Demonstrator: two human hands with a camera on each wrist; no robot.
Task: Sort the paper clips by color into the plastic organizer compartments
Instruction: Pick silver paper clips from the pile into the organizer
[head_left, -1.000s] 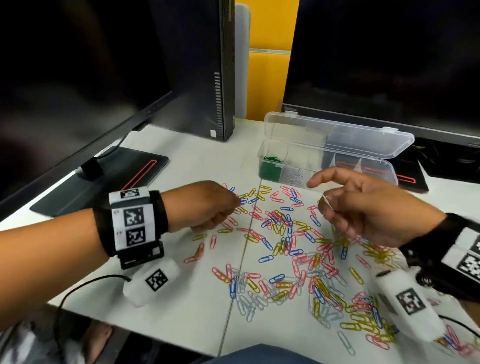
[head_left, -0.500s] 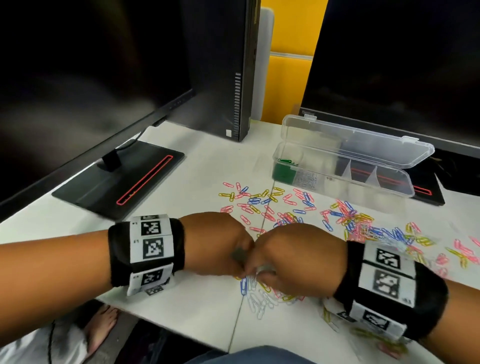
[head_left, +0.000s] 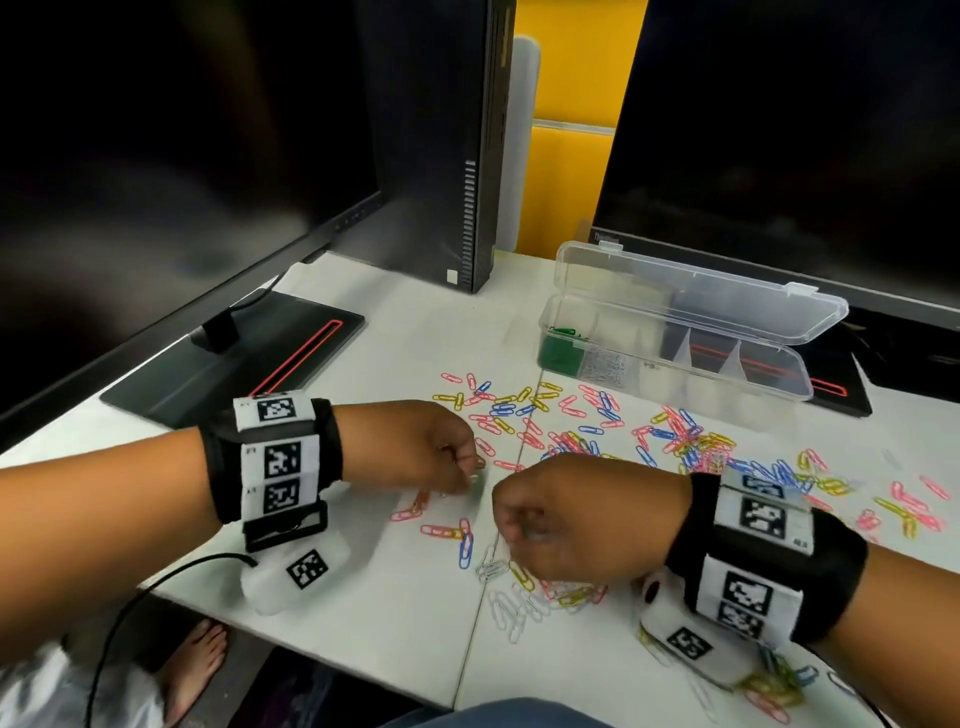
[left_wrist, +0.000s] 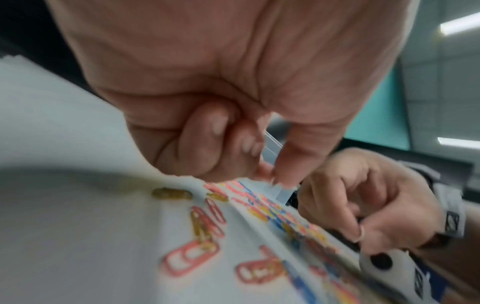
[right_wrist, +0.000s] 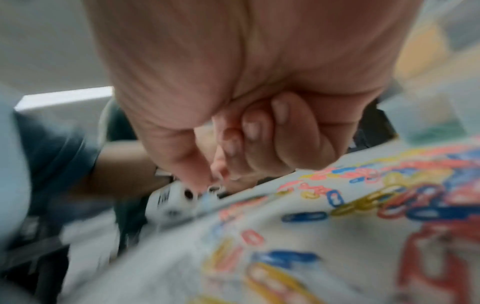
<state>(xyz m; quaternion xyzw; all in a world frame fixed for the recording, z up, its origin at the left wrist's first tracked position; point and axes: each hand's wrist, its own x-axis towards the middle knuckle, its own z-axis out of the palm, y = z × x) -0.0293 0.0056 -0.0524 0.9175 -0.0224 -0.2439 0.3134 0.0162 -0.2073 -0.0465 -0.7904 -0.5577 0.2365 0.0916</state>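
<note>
Pink, blue and yellow paper clips (head_left: 571, 441) lie scattered over the white table (head_left: 363, 613), with a small heap of white clips (head_left: 511, 603) near the front edge. My right hand (head_left: 519, 535) hovers just over that heap with its fingers curled. In the blurred right wrist view its thumb and forefinger (right_wrist: 215, 181) pinch what looks like a white clip. My left hand (head_left: 467, 470) is a short way to the left, fingers curled, tips pinched on a small white bit (left_wrist: 272, 180). The clear organizer (head_left: 769, 374) stands open at the back right, holding green clips (head_left: 558, 353) and white clips (head_left: 605, 366).
A dark monitor (head_left: 156, 208) and its flat base (head_left: 234, 364) fill the left. A black computer tower (head_left: 441, 156) stands at the back centre and a second monitor (head_left: 805, 130) behind the organizer. The table's front edge runs just below my wrists.
A second ago both hands were over the scattered clips, the right pinching a white clip. They came together at the front heap half a second ago; now they have drawn apart.
</note>
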